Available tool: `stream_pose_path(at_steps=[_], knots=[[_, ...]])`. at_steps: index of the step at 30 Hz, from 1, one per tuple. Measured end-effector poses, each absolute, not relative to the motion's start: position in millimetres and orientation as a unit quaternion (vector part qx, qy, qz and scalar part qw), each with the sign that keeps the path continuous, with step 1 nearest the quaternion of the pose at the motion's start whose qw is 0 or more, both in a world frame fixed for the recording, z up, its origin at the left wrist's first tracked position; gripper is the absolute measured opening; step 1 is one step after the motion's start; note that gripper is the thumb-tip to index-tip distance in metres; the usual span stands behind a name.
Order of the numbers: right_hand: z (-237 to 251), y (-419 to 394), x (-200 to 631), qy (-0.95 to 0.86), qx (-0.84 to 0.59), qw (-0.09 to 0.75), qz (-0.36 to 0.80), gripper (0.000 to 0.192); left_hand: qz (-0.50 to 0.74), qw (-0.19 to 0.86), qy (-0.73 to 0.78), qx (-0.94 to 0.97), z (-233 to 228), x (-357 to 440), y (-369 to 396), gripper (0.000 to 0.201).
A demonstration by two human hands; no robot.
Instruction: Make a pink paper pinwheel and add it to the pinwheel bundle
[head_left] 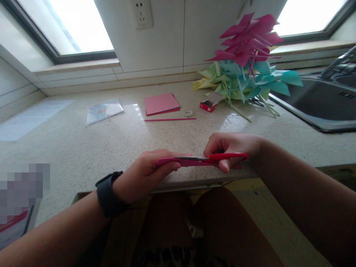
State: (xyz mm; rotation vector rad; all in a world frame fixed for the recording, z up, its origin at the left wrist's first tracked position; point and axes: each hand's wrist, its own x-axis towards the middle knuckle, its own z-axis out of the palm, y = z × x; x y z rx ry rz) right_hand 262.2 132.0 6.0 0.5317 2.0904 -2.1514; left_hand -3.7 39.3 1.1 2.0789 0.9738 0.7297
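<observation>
Head view: pinched pink paper (pixel 189 163), thin and nearly edge-on, in the left hand (pixel 151 167) by the counter's (pixel 125 139) front edge; gripped red-handled scissors (pixel 217 157) along it in the right hand (pixel 233 144); saw an open red box (pixel 206 107), contents unclear.

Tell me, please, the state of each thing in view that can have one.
Left hand: gripping the pink paper
Right hand: gripping the scissors
Scissors: at the paper, blade opening unclear
Pink paper: held, any cut unclear
Box: open
Stack: flat, slightly askew
Stick: lying flat
Tape: rolled, lying flat
Packet: lying flat
Paper crafts: heaped together
Socket: nothing plugged in
Watch: strapped on the left wrist
</observation>
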Motion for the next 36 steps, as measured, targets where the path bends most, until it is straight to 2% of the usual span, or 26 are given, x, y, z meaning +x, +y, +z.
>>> stream_pose_path(at_steps=[12,21,28,34,36], knots=[[1.2,133.0,264.4,0.69,0.182,0.039,-0.699,0.047,0.293,0.353,0.386,0.8,-0.9,-4.6,38.7,0.031],[4.5,133.5,263.7,0.703,0.163,0.043,-0.691,0.048,0.292,0.461,0.359,0.757,6.9,-8.0,37.0,0.044],[4.0,134.2,264.6,0.705,0.159,0.036,-0.69,0.05,0.296,0.523,0.382,0.702,12.3,-7.8,33.3,0.047],[1.7,131.4,268.0,0.7,0.156,-0.009,-0.697,0.052,0.327,0.537,0.383,0.677,10.2,-8.1,31.7,0.047],[0.3,127.6,269.1,0.701,0.174,-0.061,-0.689,0.052,0.334,0.533,0.393,0.67,6.5,-9.5,30.5,0.05]])
